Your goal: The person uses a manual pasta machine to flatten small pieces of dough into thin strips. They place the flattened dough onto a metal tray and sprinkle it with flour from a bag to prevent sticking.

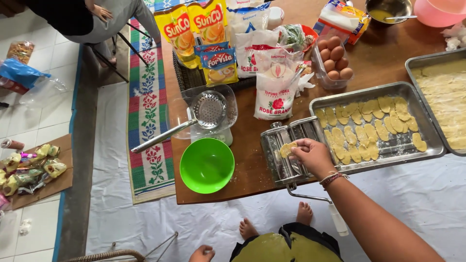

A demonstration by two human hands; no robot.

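My right hand (314, 156) rests on top of a small metal pasta roller (279, 162) at the wooden table's front edge. Its fingers pinch a flat yellow dough piece (287, 149) over the rollers. The roller's crank handle (335, 216) hangs down past the table edge. Just right of the hand lies a metal tray (407, 148) holding several flattened yellow dough pieces. My left hand (202, 253) is low at the bottom edge, away from the table, fingers curled with nothing seen in it.
A green bowl (207, 165), a metal skimmer (206, 110) over a clear bowl, flour bags (274, 90), oil pouches (193, 29) and a tub of eggs (334, 59) crowd the table. A second tray (444, 97) sits far right. Another person sits on a chair (104, 22) top left.
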